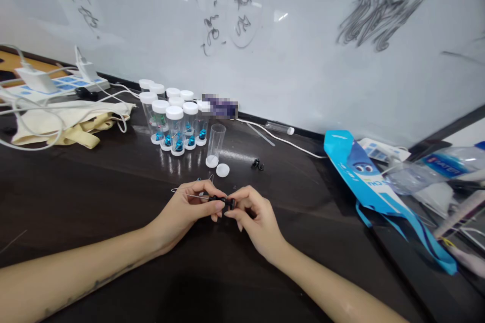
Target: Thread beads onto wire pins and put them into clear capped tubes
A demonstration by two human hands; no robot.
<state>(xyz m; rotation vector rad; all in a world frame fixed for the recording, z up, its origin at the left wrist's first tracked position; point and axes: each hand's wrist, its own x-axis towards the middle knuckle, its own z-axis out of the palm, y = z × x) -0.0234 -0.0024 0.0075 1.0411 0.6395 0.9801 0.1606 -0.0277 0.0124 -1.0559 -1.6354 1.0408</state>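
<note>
Both hands meet over the dark table around a small black part, whose exact kind I cannot make out. My left hand pinches its left end between thumb and fingers. A thin metal wire runs from the part back across the left fingers, with looped ends near the knuckles. My right hand has its thumb and fingertips closed at the part's right end. Just beyond the hands stand an uncapped clear tube with a white base and, beside it, a loose white cap.
Several white-capped clear tubes holding shiny blue pieces stand at the back left. Small black pieces lie right of the cap. A cloth bag and a power strip are left; a blue bag and plastic bottle are right.
</note>
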